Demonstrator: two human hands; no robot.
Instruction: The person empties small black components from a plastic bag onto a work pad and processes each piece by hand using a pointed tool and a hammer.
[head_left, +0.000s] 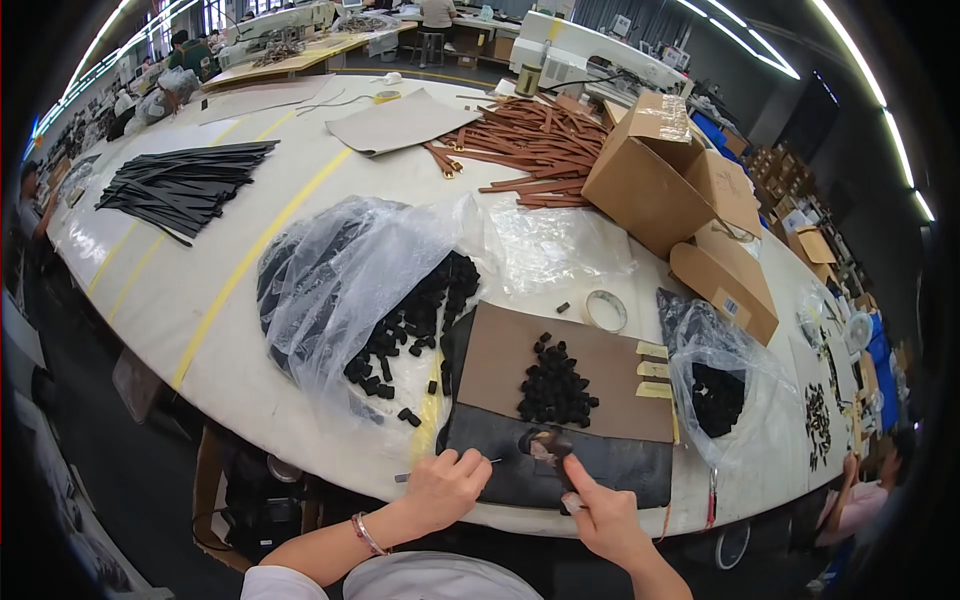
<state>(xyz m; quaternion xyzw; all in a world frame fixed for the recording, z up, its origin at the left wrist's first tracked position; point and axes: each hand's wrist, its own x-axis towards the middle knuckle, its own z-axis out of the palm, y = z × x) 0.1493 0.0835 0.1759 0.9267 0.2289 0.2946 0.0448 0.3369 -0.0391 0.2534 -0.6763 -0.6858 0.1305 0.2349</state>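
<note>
My left hand (447,487) is closed around a thin rod-like tool. Its grey end (402,478) sticks out on the left and a fine metal tip (495,460) on the right. My right hand (605,515) grips a dark hammer (546,446), index finger stretched along the handle. The hammer's head looks worn and is over a black mat (620,470). On the brown sheet (500,350) just beyond lies a pile of small black loops (556,388). More black loops (425,305) spill from a clear plastic bag (340,270) on the left.
A tape roll (606,311) and a second bag of black pieces (715,385) are right of the mat. Further back are cardboard boxes (655,170), brown straps (540,135), a grey sheet (400,122) and black strips (185,185). Another person's arm (848,490) reaches in at far right.
</note>
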